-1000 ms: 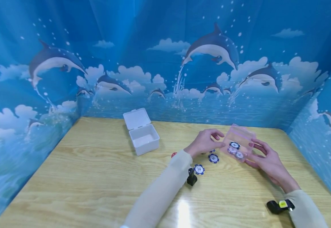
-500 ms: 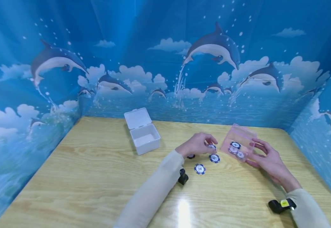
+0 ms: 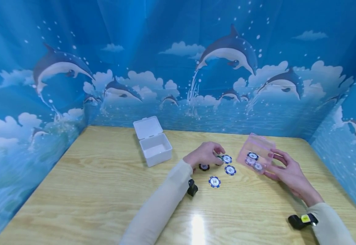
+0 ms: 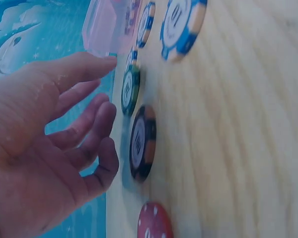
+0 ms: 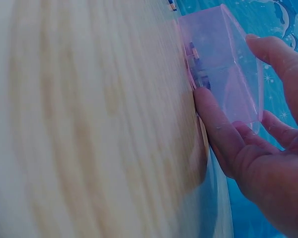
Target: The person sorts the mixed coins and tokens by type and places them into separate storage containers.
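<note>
My left hand [image 3: 205, 153] hovers over the poker chips with its fingers loosely bent and nothing seen between them. Closest to its fingertips lies a green poker chip [image 4: 130, 90], partly covered by the hand in the head view. Beside it are a black poker chip [image 3: 204, 167] and a red poker chip [image 4: 154, 224]. Three blue-and-white chips lie to the right, one of them a chip marked 10 [image 3: 214, 181]. My right hand [image 3: 288, 170] holds the right side of a translucent pink box [image 3: 243, 153], thumb and fingers spread around it. Inside the box are a dark-edged chip [image 3: 252, 156] and paler-looking chips.
A white box [image 3: 156, 153] with its lid raised stands on the left half of the wooden table [image 3: 89, 190]. A blue dolphin-print curtain [image 3: 178, 68] closes off the back and both sides.
My left hand has drawn back leftward from the pink box, past the blue chips, to the green chip. The right hand stays at the box.
</note>
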The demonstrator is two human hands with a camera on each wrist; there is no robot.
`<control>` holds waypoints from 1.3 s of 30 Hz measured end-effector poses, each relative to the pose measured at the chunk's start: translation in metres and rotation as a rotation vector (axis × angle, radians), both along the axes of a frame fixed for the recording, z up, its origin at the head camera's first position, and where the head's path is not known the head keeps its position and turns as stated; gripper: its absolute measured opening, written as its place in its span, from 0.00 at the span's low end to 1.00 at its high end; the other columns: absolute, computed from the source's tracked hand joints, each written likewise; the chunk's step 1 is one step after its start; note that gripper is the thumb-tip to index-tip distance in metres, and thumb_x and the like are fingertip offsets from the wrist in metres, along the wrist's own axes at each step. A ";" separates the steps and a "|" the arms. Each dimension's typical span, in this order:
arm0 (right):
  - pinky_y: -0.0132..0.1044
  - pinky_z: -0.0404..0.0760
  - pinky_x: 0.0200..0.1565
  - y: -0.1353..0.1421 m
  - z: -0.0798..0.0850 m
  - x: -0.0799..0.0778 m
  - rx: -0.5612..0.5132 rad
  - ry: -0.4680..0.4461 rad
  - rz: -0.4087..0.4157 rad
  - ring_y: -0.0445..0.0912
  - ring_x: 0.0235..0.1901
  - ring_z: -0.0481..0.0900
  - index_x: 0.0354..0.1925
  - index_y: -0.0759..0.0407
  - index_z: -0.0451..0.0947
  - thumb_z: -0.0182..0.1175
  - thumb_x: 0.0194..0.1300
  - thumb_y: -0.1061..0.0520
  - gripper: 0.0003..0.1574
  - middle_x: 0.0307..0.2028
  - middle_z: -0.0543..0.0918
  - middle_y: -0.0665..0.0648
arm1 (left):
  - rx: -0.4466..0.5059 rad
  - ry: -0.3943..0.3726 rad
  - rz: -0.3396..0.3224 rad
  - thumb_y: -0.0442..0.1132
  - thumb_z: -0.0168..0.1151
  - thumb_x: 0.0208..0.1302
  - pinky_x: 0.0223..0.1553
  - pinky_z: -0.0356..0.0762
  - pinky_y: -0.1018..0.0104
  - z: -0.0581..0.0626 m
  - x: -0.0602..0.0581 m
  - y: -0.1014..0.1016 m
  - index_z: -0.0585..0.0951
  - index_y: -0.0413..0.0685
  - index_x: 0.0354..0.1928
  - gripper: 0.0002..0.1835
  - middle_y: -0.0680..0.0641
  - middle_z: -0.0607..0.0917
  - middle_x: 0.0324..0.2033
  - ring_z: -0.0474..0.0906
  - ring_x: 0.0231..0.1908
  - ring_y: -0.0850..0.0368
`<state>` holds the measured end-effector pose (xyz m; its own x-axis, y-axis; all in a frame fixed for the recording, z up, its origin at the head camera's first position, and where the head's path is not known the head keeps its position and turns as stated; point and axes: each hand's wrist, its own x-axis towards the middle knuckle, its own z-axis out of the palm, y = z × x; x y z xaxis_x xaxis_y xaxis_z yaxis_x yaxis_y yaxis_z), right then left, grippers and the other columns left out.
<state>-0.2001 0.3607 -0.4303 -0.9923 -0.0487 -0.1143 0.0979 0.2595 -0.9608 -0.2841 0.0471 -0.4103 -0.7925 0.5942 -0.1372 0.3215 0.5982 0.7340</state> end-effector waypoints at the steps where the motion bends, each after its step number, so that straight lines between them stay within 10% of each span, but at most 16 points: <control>1: 0.38 0.88 0.50 0.000 0.000 0.000 0.009 0.001 0.000 0.29 0.46 0.81 0.82 0.56 0.40 0.67 0.70 0.55 0.58 0.72 0.54 0.65 | -0.016 0.011 0.002 0.41 0.72 0.64 0.56 0.81 0.65 0.000 -0.001 -0.002 0.82 0.51 0.60 0.22 0.50 0.83 0.55 0.80 0.54 0.57; 28: 0.38 0.88 0.49 0.001 0.000 0.002 -0.120 0.013 0.016 0.32 0.47 0.83 0.81 0.57 0.43 0.66 0.70 0.61 0.55 0.63 0.64 0.47 | -0.005 -0.055 0.041 0.40 0.74 0.62 0.49 0.80 0.65 -0.009 -0.005 -0.012 0.82 0.53 0.52 0.17 0.51 0.83 0.48 0.79 0.48 0.58; 39: 0.39 0.88 0.49 0.000 0.000 0.002 -0.060 0.014 0.004 0.31 0.47 0.83 0.81 0.58 0.42 0.67 0.69 0.58 0.57 0.72 0.53 0.66 | -0.019 -0.054 0.016 0.42 0.71 0.66 0.42 0.77 0.67 -0.009 -0.006 -0.015 0.82 0.56 0.62 0.22 0.51 0.81 0.49 0.76 0.44 0.60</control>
<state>-0.1984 0.3611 -0.4303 -0.9935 -0.0594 -0.0972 0.0834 0.2021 -0.9758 -0.2901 0.0325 -0.4197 -0.7928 0.5789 -0.1906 0.2727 0.6166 0.7386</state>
